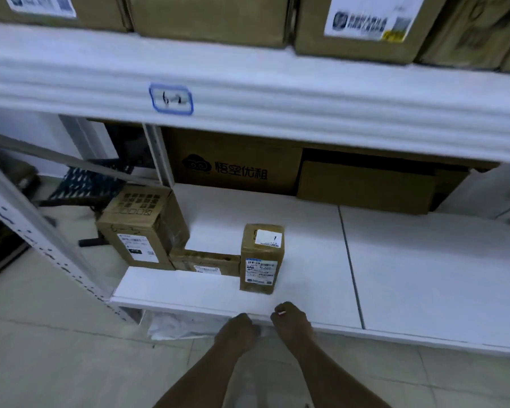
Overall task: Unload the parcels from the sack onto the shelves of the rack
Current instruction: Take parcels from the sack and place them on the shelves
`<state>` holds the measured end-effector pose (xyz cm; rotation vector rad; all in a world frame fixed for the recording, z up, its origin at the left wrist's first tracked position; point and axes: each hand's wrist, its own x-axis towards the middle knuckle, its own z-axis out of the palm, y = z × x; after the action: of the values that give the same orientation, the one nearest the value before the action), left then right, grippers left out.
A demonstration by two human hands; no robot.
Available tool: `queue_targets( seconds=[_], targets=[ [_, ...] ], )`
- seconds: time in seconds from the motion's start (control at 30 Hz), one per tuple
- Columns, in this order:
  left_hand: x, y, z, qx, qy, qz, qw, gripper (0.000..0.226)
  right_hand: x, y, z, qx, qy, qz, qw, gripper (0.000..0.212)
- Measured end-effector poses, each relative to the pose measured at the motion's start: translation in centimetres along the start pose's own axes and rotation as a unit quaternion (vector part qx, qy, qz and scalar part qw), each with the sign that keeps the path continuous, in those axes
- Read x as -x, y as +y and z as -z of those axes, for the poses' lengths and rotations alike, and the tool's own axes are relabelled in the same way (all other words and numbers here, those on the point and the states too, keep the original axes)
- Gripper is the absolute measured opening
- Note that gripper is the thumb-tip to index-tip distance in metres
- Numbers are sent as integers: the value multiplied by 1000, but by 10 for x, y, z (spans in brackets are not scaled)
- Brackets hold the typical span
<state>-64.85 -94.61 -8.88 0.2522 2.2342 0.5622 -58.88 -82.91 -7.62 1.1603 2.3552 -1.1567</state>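
Partway: three parcels already sit at the front-left of the lower white shelf (pixel 306 260) of the rack: a tall upright carton (pixel 262 259), a flat box (pixel 206 264) touching its left side, and a larger labelled carton (pixel 142 231) at the far left. Left hand (pixel 239 328) and right hand (pixel 289 318) hover at the shelf's front edge, just below the upright carton, apart from it; fingers curl under, so cannot tell whether anything is held. Sack not clearly in view; white plastic (pixel 174 326) shows under the shelf. Shelf w/ much bare space to the right; remaining count unknown.
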Motion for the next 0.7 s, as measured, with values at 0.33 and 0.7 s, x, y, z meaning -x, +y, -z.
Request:
queue_targets(
  seconds=[0.33,0.7],
  targets=[
    [173,115,110,-59,-2,-11,998,35,160,-90,146,4,-10,-5,1000,29],
    [327,224,141,-88,-22,-115,989,35,313,-98,280,-14,30,-46,998,31]
  ],
)
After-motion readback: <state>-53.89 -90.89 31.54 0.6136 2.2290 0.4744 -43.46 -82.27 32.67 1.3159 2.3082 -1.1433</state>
